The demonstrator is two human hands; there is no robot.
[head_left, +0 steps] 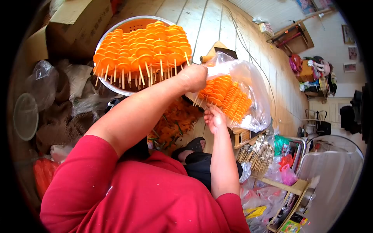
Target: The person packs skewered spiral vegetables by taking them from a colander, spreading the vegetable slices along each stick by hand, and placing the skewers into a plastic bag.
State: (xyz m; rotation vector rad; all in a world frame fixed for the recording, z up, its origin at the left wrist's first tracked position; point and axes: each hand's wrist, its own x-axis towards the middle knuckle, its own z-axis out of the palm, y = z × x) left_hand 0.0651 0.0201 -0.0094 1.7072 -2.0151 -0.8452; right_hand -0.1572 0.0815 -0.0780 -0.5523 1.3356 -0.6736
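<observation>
My left hand (194, 79) is closed on the upper edge of a clear plastic bag (259, 91). Inside the bag lie rows of orange spiral-cut vegetable skewers (225, 97), their stick ends pointing out toward me. Just below, my right hand (215, 119) has its fingers curled around a wooden skewer stick at the bag's mouth. Up and to the left, a large round basin (101, 82) carries a thick pile of similar orange spiral skewers (145, 46), sticks facing my way. My left forearm passes in front of the basin's lower right side.
Orange peelings (175, 122) cover the floor near my sandalled foot (194, 146). A cardboard box (79, 25) and crumpled plastic sit at left. Lower right, a bundle of skewers with pale food (258, 157) stands beside a wooden shelf (297, 187). A cable (248, 50) crosses the plank floor.
</observation>
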